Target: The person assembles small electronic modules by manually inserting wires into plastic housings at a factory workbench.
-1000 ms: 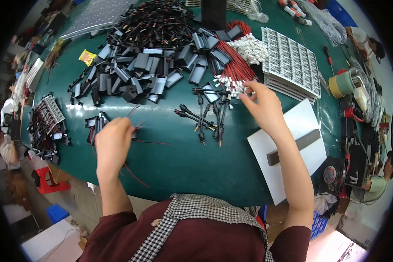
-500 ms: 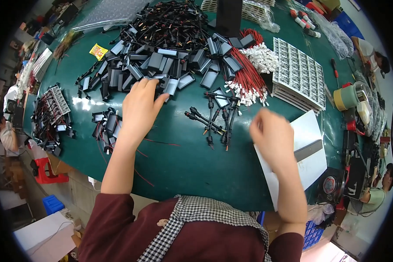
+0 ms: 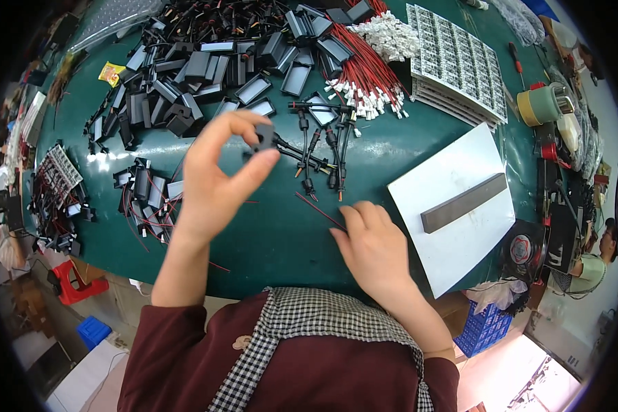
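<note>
Black case (image 3: 264, 139) sits above the green table (image 3: 281, 250), pinched between thumb and forefinger of the person's left hand (image 3: 214, 184). The right hand (image 3: 376, 250), fingers curled, pinches a thin red wire (image 3: 314, 205) near the white board (image 3: 453, 250). Short black cables (image 3: 332, 161) lie beyond.

Small black casing (image 3: 264, 137) newly between the left fingers (image 3: 237, 122)

table (image 3: 288, 257): smooth, glossy green; held piece (image 3: 264, 137): matt dark plastic; red wire (image 3: 317, 207): plastic-sheathed; white board (image 3: 453, 254): smooth, faint sheen; bar (image 3: 463, 202): matt; apron (image 3: 336, 317): checked woven cloth
</note>
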`<state>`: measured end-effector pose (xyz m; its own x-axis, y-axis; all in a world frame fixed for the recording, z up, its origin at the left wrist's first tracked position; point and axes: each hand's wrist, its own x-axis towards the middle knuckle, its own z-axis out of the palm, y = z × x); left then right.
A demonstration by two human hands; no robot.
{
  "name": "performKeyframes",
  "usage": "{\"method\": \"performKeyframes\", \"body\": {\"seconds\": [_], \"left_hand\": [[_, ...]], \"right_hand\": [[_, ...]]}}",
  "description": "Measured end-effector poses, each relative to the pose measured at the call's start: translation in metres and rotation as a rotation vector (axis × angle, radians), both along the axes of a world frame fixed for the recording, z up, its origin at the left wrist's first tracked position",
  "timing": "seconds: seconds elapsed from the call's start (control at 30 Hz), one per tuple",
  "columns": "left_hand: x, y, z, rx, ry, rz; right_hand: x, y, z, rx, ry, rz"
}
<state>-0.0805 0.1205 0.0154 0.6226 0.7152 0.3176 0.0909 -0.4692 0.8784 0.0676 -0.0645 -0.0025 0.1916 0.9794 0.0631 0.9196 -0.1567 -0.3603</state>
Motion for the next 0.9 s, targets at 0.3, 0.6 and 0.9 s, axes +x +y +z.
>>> {"method": "performKeyframes", "body": {"seconds": [0.3,0.6,0.9], "left_hand": [[0.001,-0.022,-0.034,-0.589,-0.147,-0.237],[0.009,-0.034,-0.026,-0.142,0.021,-0.229],[0.012,-0.04,-0.026,-0.079,0.07,-0.342]], "right_hand": [[-0.021,0.01,-0.033,0.074,-0.03,0.046],[0.013,-0.013,0.015,0.076,1.253,-0.381],[0.006,-0.005,0.03,0.313,0.628,-0.194]]}}
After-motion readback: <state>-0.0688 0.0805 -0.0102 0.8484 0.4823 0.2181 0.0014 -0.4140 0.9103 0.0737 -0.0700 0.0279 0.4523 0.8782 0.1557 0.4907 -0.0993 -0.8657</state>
